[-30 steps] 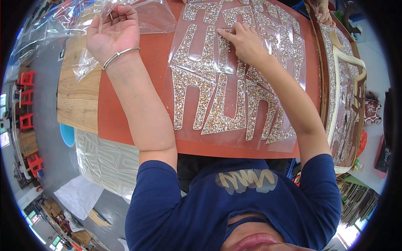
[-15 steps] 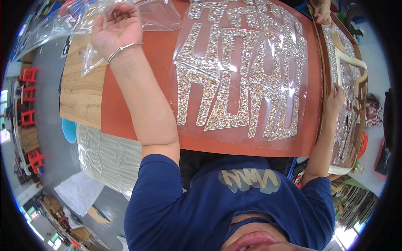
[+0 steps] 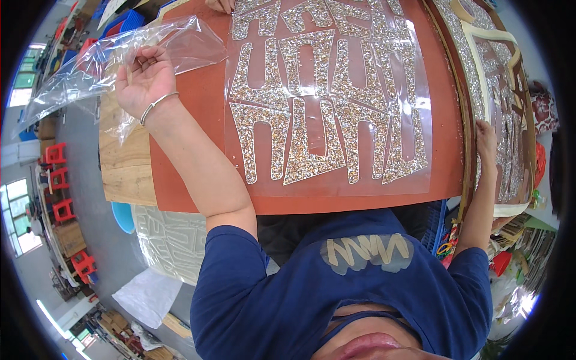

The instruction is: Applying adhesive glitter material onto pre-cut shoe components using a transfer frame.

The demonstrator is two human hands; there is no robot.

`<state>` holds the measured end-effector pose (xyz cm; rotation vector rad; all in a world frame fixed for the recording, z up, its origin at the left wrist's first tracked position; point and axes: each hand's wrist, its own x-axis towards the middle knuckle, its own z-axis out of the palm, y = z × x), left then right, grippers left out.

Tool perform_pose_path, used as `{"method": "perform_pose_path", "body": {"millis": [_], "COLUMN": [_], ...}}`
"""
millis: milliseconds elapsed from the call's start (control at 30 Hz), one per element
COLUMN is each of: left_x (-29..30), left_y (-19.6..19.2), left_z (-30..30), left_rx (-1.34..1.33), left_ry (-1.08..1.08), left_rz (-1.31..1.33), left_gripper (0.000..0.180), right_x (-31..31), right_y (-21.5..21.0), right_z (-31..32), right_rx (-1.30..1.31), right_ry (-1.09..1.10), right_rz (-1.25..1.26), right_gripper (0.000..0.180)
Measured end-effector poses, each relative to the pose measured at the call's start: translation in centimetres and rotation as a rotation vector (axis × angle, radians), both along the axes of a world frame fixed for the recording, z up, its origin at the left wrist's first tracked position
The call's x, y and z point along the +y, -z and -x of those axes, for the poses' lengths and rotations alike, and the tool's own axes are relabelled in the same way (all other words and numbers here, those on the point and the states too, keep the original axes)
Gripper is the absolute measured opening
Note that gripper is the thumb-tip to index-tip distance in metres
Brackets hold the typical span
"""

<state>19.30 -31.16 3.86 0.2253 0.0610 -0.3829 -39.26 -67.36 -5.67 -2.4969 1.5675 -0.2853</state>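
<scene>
My left hand (image 3: pixel 147 78) is raised over the left side of the table, palm up, with its fingers loosely curled and the thumb apart. Crumpled clear plastic film (image 3: pixel 186 45) spreads around and behind this hand, and a loose end hangs below the thumb. To its right, a clear sheet with glittery speckled cut shapes (image 3: pixel 309 66) lies on the reddish-brown board (image 3: pixel 189 120). My right hand (image 3: pixel 486 141) rests at the right side by a cream frame (image 3: pixel 485 90), with its fingers drawn together. What those fingers grip, if anything, is hidden.
Another person's hand (image 3: pixel 221 5) shows at the top edge. Bare wood (image 3: pixel 127 153) continues left of the board. Below it are a light-blue tub (image 3: pixel 123 217) and a pale sheet with cut shapes (image 3: pixel 171 240). Red stools (image 3: pixel 63 210) stand on the floor at the left.
The whole view has shifted. The plastic film has come away from the board toward the left with my left hand near it. Another person's hand at the upper right has gone from view.
</scene>
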Motion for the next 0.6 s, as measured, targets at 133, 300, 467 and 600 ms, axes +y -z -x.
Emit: {"method": "perform_pose_path", "body": {"millis": [133,300,467,600], "left_x": [-0.5,-0.1,0.2,0.3], "left_y": [0.1,0.1,0.1,-0.1], "left_z": [0.0,-0.2,-0.5,-0.5], "left_rx": [-0.018,0.017,0.016,0.027], "left_ry": [0.018,0.000,0.000,0.004], "left_rz": [-0.015,0.010,0.023,0.031], "left_gripper": [0.026,0.025,0.024,0.024], "right_x": [-0.9,-0.3,-0.5,-1.0], "right_y": [0.3,-0.1,-0.3,0.1], "right_z": [0.6,-0.1,0.1,0.5], "right_rx": [0.018,0.119,0.096,0.142], "right_ry": [0.000,-0.009,-0.064,0.005], "right_rz": [0.007,0.120,0.117,0.058], "right_gripper": [0.018,0.015,0.014,0.013]}}
